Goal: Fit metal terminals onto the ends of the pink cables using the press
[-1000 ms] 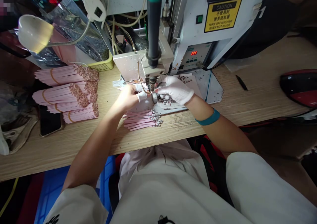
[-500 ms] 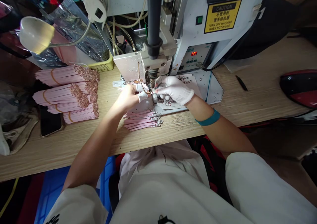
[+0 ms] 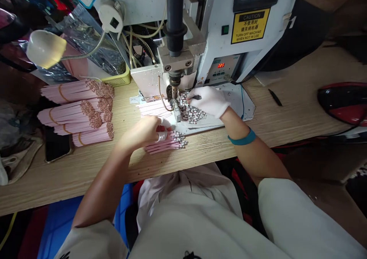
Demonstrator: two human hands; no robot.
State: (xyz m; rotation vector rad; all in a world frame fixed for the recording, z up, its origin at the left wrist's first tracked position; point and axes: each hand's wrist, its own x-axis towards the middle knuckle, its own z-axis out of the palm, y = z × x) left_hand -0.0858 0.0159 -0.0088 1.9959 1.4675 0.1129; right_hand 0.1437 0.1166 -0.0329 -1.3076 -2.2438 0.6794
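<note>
Bare left hand (image 3: 143, 131) curled against flat pink strips (image 3: 163, 146) with metal ends, white-gloved right hand (image 3: 208, 101) pinching a slim black piece (image 3: 197, 97), above a heap of small metal-tipped parts (image 3: 190, 112), pale wood-grain tabletop (image 3: 206, 152)

Your bare left hand (image 3: 142, 131) (a white finger cot on one finger) rests on the metal-tipped pink strips (image 3: 164, 146), while your white-gloved right hand (image 3: 208, 101) pinches a small dark item (image 3: 196, 97) above the heap of small metal pieces (image 3: 189, 112) beside the machine's press head (image 3: 174, 79).
</note>
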